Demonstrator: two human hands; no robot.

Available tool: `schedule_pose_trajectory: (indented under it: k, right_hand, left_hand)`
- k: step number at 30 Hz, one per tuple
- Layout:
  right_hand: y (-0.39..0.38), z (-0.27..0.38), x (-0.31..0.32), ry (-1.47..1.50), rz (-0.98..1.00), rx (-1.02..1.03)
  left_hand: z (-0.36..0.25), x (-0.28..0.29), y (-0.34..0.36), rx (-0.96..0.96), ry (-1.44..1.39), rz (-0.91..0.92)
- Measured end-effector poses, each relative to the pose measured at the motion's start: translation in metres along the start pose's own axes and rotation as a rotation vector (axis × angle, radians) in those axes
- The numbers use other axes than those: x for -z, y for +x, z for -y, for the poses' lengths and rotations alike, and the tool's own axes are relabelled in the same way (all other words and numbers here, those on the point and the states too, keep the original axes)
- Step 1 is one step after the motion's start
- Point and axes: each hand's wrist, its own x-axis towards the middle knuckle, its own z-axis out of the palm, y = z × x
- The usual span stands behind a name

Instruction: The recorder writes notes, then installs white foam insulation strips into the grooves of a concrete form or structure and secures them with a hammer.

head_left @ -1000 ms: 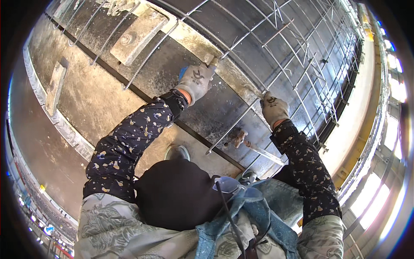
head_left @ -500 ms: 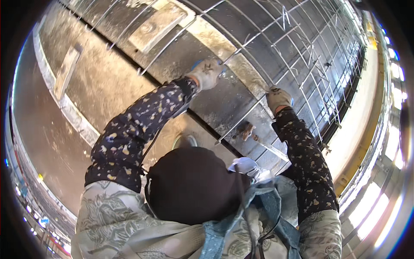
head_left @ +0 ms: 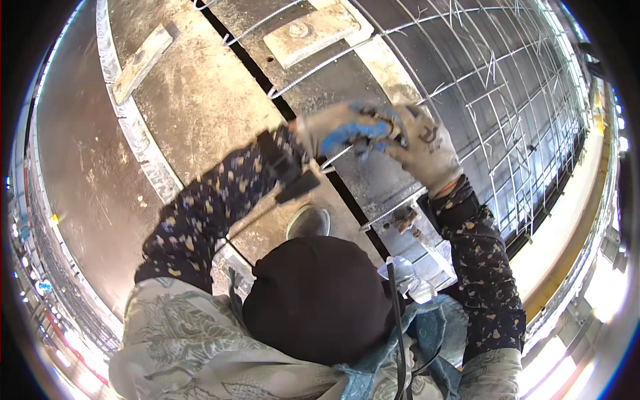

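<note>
My two gloved hands meet above the near edge of a steel rebar mesh (head_left: pixel 487 95). The left hand (head_left: pixel 347 130), in a grey glove with a blue coated palm, is turned partly upward with its fingers curled. Against its fingertips presses my right hand (head_left: pixel 430 143), in a similar pale glove, its fingers bent inward. Something small and dark seems to sit between the fingers, but blur and the gloves hide what it is. Just below the hands, the end of a rebar rod (head_left: pixel 340 159) sticks out across a dark slot.
A pale block with a bolt (head_left: pixel 300 30) lies on the steel form at the top. Another narrow block (head_left: pixel 142 63) rests by a raised strip at the left. A rusty fitting (head_left: pixel 407 220) is near my right forearm. A shoe tip (head_left: pixel 309 221) shows below the slot.
Both hands were apart, each at a bar of the mesh. They have come together, the left moving right and turning its palm up. The whole view has shifted somewhat.
</note>
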Motion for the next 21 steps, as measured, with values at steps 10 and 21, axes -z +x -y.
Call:
schedule_pose_trajectory:
  k: [10,21]
  right_hand:
    - [-0.01,-0.143,-0.024,-0.016,-0.128,-0.562]
    - [0.064,-0.115,-0.014,-0.563,0.561,-0.438]
  left_hand:
    - [0.041,-0.024,-0.054,0.427,-0.704,-0.627]
    - [0.062,-0.026,-0.042,0.412,-0.804,-0.596]
